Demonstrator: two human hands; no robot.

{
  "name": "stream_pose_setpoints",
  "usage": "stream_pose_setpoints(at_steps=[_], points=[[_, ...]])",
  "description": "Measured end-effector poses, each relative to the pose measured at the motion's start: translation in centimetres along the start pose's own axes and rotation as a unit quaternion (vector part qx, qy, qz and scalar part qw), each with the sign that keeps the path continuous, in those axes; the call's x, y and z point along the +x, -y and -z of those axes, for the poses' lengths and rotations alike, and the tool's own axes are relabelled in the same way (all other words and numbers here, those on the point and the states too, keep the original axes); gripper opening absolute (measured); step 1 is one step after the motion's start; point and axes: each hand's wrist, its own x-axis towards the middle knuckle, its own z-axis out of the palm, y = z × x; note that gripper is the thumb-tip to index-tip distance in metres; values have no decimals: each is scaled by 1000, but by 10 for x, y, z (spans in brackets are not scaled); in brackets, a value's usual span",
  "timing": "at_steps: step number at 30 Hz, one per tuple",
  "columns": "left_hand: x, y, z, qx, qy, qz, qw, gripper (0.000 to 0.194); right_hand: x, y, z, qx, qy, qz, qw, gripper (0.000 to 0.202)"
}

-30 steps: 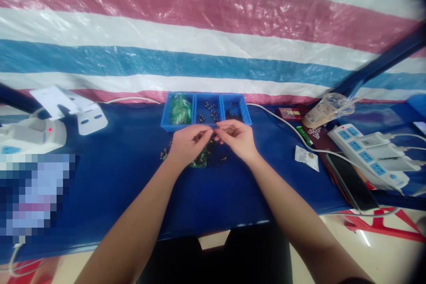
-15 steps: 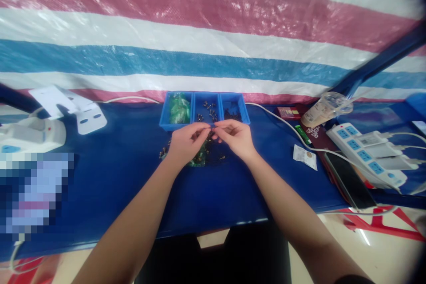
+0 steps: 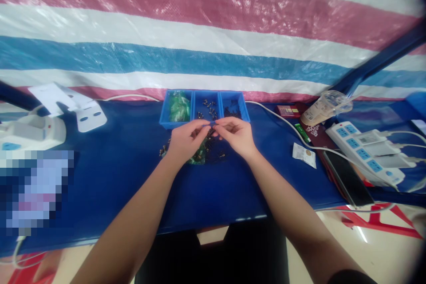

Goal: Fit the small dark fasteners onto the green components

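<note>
My left hand (image 3: 188, 138) and my right hand (image 3: 235, 135) meet fingertip to fingertip just in front of the blue three-part bin (image 3: 176, 124). Both are closed in a pinch. Whatever lies between the fingertips is too small to make out. Beneath the hands, partly hidden by them, is a loose pile of small dark and brassy parts (image 3: 209, 148) with some green plastic. In the bin's left compartment sits a green plastic bag (image 3: 179, 106). Small metal parts (image 3: 209, 107) lie in the middle compartment, and small dark parts (image 3: 232, 110) in the right one.
On the right are a tilted plastic cup (image 3: 321, 110), a white sachet (image 3: 304, 155), a phone (image 3: 348, 179) and a power strip (image 3: 364, 153) with chargers. A white cable (image 3: 282, 120) crosses there. A white stand (image 3: 88, 113) and another power strip (image 3: 36, 135) are at left.
The hands stay together at nearly the same spot, with only slight finger movement. The whole view has shifted a little.
</note>
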Motion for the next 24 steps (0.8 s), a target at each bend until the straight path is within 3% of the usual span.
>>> stream_pose_setpoints(at_steps=[24], points=[[1,0,1,10,16,-1,1000,22,-1,2,-2,-2,0,-2,1000,27]])
